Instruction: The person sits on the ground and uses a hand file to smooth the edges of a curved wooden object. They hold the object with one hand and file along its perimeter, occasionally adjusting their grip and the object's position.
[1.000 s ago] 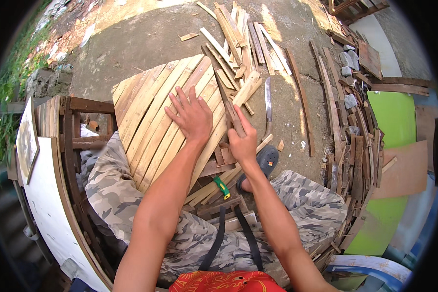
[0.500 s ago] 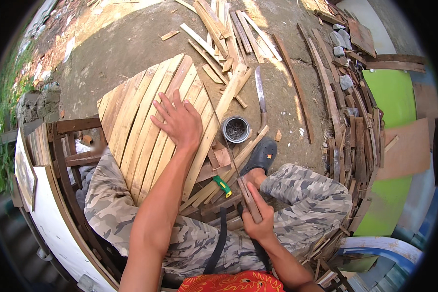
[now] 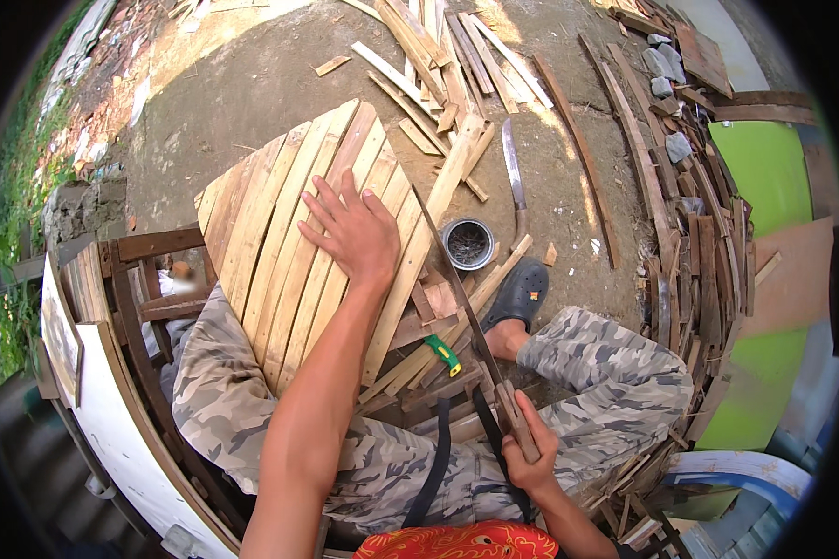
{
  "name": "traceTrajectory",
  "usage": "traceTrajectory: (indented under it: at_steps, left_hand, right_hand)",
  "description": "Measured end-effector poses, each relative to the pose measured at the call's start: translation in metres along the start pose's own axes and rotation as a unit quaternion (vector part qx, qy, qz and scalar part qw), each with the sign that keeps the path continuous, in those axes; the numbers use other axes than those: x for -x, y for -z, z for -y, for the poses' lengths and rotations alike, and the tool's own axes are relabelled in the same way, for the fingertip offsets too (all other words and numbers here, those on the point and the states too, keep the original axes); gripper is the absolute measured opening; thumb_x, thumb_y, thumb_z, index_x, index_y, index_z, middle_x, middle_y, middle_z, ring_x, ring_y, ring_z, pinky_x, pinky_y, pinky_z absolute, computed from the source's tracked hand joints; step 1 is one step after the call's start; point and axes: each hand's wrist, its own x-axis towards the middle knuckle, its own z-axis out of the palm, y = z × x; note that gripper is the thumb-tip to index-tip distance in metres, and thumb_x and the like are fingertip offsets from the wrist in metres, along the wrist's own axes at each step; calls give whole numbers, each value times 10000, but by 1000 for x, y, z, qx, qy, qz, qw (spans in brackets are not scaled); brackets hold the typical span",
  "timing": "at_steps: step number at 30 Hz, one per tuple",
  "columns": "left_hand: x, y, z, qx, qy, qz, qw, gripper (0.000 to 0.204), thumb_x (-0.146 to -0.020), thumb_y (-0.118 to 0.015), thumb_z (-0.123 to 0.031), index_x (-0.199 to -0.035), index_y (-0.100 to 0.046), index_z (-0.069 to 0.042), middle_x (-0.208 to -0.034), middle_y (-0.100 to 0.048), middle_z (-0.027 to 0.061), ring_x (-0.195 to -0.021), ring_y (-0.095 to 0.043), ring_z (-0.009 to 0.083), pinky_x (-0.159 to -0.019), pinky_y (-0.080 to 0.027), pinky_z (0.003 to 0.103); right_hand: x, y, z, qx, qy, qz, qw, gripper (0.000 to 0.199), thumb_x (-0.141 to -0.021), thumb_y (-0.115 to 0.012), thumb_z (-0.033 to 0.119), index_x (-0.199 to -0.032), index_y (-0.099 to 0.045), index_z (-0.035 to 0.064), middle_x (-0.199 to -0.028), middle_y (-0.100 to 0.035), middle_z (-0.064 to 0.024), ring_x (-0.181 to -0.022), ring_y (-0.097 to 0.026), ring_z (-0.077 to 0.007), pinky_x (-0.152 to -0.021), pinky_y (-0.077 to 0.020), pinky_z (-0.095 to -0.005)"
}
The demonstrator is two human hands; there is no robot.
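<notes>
The left hand point(image 3: 356, 233) lies flat and open, fingers spread, palm down on a panel of pale wooden slats point(image 3: 294, 252) set side by side in a rounded shape; the panel leans over the person's left knee and reaches out onto the bare dirt ground point(image 3: 224, 102). The right hand point(image 3: 529, 455) is closed around the wooden handle of a long-bladed knife point(image 3: 466, 307), held low near the lap, its thin blade running up and leftward along the right edge of the slat panel. Just beside the blade, under the panel's lower right edge, lie short offcuts of wood and a small green-handled tool point(image 3: 444, 354). A round metal tin point(image 3: 468, 243) stands on the ground just right of the panel, and beyond it a second long blade point(image 3: 514, 177) lies flat on the dirt. The person's right foot in a dark clog point(image 3: 524, 293) rests near the tin. Loose slats and strips point(image 3: 438, 56) are heaped at the far edge of the ground, with more stacked planks point(image 3: 690, 242) along the right side.
</notes>
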Motion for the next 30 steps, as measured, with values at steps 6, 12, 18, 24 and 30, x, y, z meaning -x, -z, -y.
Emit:
traceTrajectory:
  at_steps: [6,12,18,24,30]
  left_hand:
    - [0,1,1,-7,-6,-9,1000,503,-1061,-453,-314,-1529,-459,-131,-1656,-293,232,-1557,-177,450,-1205,-88,684]
    - [-2,5,-1,10,14,20,1000,509,-1068,-442,-326,-1547,-439,-156,-1666,-283,223,-1565,-167,439,-1217,-71,667]
    - [1,-1,2,-19,-3,4,1000,505,-1065,-451,-322,-1542,-450,-157,-1658,-299,226,-1559,-184,437,-1210,-76,675]
    - [-2,-4,1,-25,-13,-24,999,495,-1060,-460,-327,-1527,-479,-166,-1651,-315,219,-1553,-207,428,-1201,-108,683]
    - [-2,5,2,16,-7,-4,1000,496,-1047,-482,-313,-1515,-486,-148,-1657,-297,231,-1554,-189,448,-1206,-79,686]
  right_hand:
    - [-205,-89,39,-51,96,-45,993,638,-796,-570,18,-1429,-550,-62,-1200,-716,-279,-932,-748,-235,-818,-565,-323]
    - [-205,-102,-12,-53,102,-15,993,656,-823,-585,41,-1473,-524,-24,-1371,-644,-241,-1307,-596,-205,-1099,-424,-297]
    - [12,1,3,27,17,28,999,697,-766,-579,-23,-1457,-510,-89,-1283,-699,-252,-1004,-754,-211,-880,-557,-295]
    - [-195,-73,44,-36,97,-8,995,621,-814,-594,35,-1430,-557,-36,-1184,-706,-307,-971,-744,-279,-885,-552,-349]
    - [-199,-107,-18,-10,154,-16,988,722,-811,-598,108,-1513,-465,0,-1165,-696,-322,-1035,-722,-422,-915,-542,-415]
